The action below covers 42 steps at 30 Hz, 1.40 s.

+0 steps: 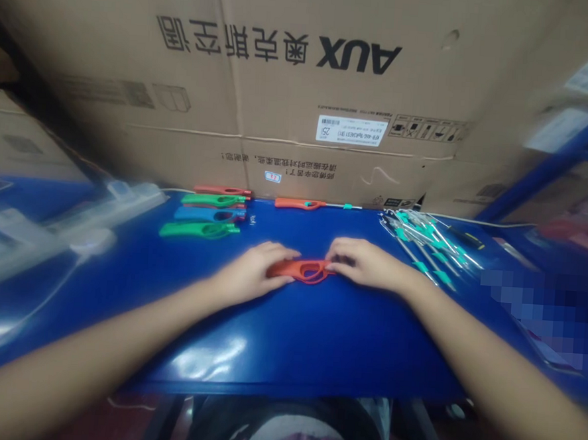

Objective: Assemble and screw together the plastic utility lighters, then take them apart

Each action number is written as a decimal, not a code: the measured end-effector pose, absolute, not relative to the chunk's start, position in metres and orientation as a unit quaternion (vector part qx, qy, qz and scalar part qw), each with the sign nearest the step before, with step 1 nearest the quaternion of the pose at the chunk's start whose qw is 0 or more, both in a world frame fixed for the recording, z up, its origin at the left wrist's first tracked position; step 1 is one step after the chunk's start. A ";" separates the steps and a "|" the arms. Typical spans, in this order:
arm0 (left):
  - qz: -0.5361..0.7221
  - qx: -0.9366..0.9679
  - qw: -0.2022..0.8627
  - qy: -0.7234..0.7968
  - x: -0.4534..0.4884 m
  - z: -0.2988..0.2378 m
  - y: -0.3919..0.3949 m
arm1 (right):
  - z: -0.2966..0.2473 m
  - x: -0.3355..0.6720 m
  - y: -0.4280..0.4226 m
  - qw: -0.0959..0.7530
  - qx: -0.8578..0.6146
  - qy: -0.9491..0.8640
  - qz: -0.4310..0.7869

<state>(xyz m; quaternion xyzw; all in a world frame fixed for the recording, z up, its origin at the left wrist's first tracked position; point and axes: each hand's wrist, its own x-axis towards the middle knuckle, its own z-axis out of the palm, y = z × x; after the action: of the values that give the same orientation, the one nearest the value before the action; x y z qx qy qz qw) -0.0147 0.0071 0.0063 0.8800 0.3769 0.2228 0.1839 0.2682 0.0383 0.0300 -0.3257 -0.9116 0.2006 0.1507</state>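
Observation:
Both hands hold a red lighter handle [298,269] just above or on the blue table; its oval trigger opening shows between them. My left hand [256,271] is closed around the handle's left end, thumb below and fingers above. At the narrow right end, my right hand [358,262] pinches the tip. More lighter handles in green [188,229], blue [192,212] and red lie side by side behind my left hand. An orange lighter [295,203] with a metal rod lies near the cardboard. Several metal rods with teal pieces [429,245] are piled behind my right hand.
A large cardboard sheet [281,106] with printed lettering stands upright along the back of the blue table [276,345]. A white power strip [119,216] with a plug and cord is at the left. A blue post [541,162] slants at the right.

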 end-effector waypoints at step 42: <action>0.199 0.867 0.229 0.395 -0.019 0.022 0.008 | 0.021 0.269 0.042 0.153 -0.332 -0.912 0.184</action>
<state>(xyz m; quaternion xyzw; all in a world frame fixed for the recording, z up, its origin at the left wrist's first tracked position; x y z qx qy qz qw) -0.0187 0.0076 0.0222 0.8672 0.3950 0.1991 0.2288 0.2693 0.0423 0.0212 -0.3325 -0.9122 0.1841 0.1534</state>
